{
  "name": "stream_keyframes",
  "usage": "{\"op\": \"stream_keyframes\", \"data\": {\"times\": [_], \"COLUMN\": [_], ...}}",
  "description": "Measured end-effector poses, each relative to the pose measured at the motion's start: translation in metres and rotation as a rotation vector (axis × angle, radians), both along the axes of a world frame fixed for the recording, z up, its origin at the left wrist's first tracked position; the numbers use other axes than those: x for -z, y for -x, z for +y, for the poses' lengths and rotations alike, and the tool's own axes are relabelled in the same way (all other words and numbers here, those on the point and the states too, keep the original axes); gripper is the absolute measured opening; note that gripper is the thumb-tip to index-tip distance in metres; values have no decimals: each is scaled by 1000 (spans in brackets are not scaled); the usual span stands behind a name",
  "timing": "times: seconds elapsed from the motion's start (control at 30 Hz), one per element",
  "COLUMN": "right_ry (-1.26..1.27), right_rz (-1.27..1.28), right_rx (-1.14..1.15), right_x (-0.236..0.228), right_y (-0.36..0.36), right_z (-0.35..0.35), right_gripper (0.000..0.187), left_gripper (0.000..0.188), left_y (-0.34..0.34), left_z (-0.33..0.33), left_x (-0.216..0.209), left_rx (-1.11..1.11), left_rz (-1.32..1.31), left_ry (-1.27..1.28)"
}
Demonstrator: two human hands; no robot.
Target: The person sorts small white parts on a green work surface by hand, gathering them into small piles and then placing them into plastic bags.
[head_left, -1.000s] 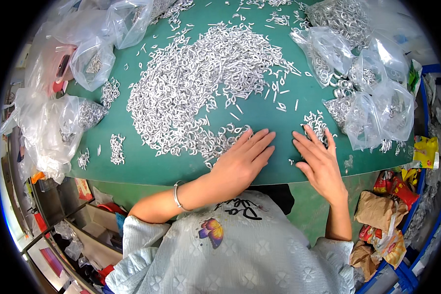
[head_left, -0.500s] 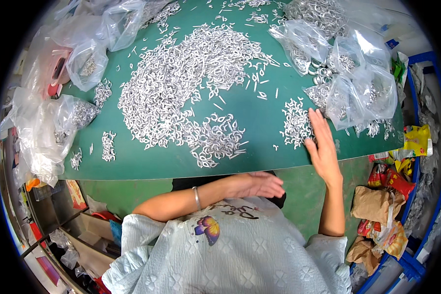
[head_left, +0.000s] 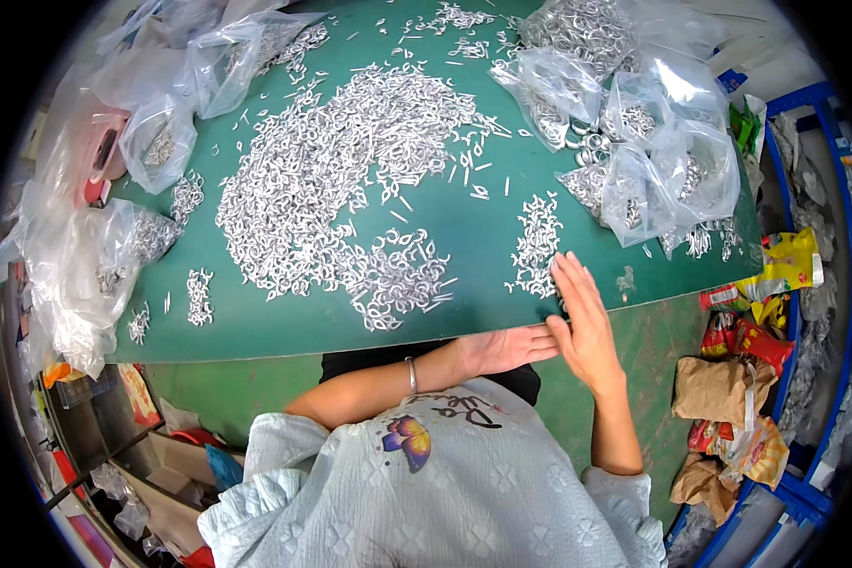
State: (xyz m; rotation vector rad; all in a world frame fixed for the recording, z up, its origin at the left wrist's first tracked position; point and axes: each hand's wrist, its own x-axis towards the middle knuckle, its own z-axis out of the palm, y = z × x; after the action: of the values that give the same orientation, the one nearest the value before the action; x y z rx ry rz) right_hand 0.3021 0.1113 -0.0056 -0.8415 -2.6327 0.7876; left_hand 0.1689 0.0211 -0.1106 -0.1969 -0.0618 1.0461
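Note:
My right hand (head_left: pixel 587 322) lies at the near edge of the green table (head_left: pixel 331 333). Its fingers are stretched out, and their tips touch the near right side of a small narrow pile of silvery metal pieces (head_left: pixel 537 244). Just below the edge, my left hand (head_left: pixel 504 351) is held with palm turned up and fingers extended, close under my right hand; no piece shows in it. A far larger heap of silvery curved and ring-shaped pieces (head_left: pixel 303 189) covers the table's middle, with a looser cluster (head_left: pixel 399 276) at its near end.
Clear plastic bags of metal parts (head_left: pixel 634 189) crowd the right side; more bags (head_left: pixel 76 293) line the left. Little groups of pieces (head_left: pixel 200 297) lie near the left front. Brown paper bags (head_left: pixel 719 388) and a blue shelf frame (head_left: pixel 805 506) stand at right.
My right hand has come left and nearer, alongside the small pile, which is now narrower. My left hand has risen to the table edge, under the right. The whole view has shifted slightly.

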Motion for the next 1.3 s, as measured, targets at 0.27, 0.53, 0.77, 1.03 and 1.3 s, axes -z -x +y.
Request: {"op": "stream_keyframes", "data": {"times": [0.27, 0.53, 0.77, 1.03, 1.3], "right_ry": [10, -59, -34, -56, -185], "right_rz": [141, 159, 113, 358, 285], "right_rx": [-107, -221, -317, -413, -398], "right_x": [15, 2, 18, 47, 55], "right_y": [-6, 30, 16, -7, 12], "right_z": [-42, -25, -40, -66, -77], "right_gripper": [52, 52, 53, 49, 37], "left_gripper": [61, 46, 53, 56, 40], "left_y": [5, 12, 31, 26, 19], "left_z": [2, -26, -29, -22, -30], "left_x": [-10, 29, -4, -9, 2], "left_rx": [15, -46, 37, 19, 8], "left_rz": [-306, -318, -491, -85, 49], "left_ry": [275, 185, 191, 163, 178]}}
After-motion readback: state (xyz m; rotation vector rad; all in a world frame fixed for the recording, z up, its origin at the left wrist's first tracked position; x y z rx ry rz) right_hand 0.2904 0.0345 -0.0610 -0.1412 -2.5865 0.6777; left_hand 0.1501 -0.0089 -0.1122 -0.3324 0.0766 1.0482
